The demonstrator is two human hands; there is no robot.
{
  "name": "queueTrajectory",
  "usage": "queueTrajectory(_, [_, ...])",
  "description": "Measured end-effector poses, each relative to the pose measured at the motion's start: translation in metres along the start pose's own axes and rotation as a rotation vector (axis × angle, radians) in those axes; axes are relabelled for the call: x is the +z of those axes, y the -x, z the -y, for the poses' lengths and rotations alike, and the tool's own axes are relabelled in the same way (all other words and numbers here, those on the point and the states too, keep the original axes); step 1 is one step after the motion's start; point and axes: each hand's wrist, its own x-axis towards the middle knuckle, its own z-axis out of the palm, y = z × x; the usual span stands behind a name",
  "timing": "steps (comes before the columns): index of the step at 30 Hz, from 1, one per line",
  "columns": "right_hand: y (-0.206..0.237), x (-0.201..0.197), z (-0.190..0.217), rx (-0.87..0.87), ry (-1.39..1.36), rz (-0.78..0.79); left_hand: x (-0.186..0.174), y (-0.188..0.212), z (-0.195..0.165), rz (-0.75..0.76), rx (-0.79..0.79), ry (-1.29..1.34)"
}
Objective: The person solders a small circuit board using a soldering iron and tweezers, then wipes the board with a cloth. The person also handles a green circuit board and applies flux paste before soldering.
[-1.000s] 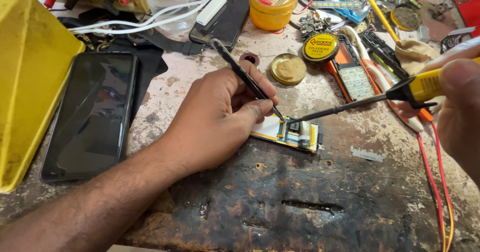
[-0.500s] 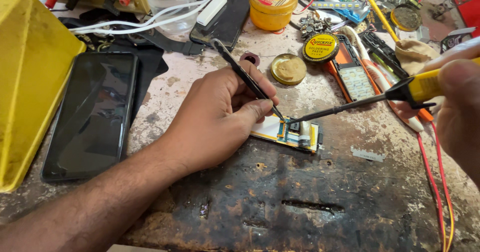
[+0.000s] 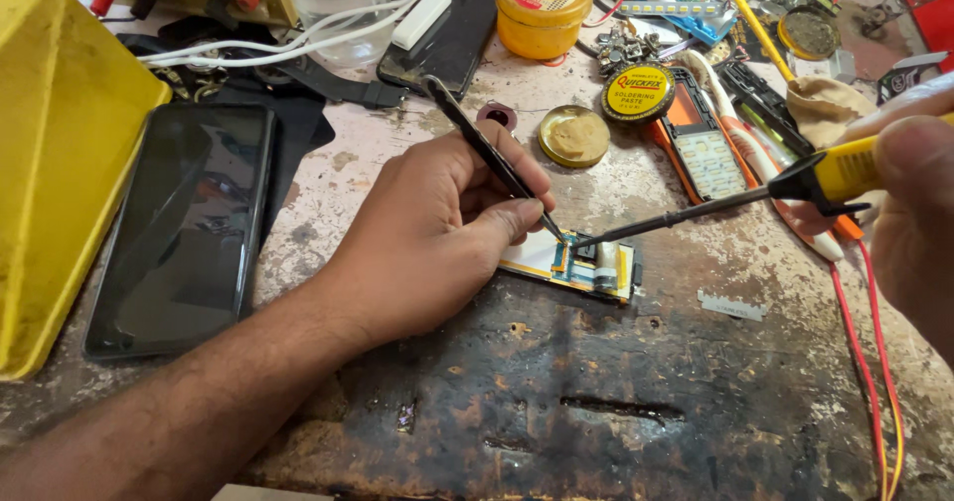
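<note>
Change: nothing shifted, both hands steady.
Left hand [image 3: 437,233]: pinching tweezers [image 3: 492,158] on circuit board [image 3: 581,262].
Right hand [image 3: 919,213]: gripping soldering iron [image 3: 715,208].
Nine o'clock: black phone [image 3: 184,228].
Twelve o'clock: paste tin [image 3: 574,135].

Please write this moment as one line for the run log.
left hand: grips thin black tweezers | right hand: holds yellow-handled soldering iron | both tips at small circuit board

phone [image 3: 179,228] left of circuit board [image 3: 581,262]
</note>
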Motion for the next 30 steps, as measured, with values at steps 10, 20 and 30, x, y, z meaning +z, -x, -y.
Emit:
queueTrajectory(10, [0.001,-0.002,-0.002,-0.038,0.020,0.013,0.000,0.001,0.001,0.014,0.012,-0.008])
queueTrajectory(20, [0.000,-0.002,0.003,0.006,0.065,0.022,-0.003,0.004,-0.003,0.019,0.003,-0.042])
queueTrajectory(30, [-0.001,-0.002,0.004,-0.034,0.105,0.056,-0.003,0.004,-0.002,0.022,0.016,-0.063])
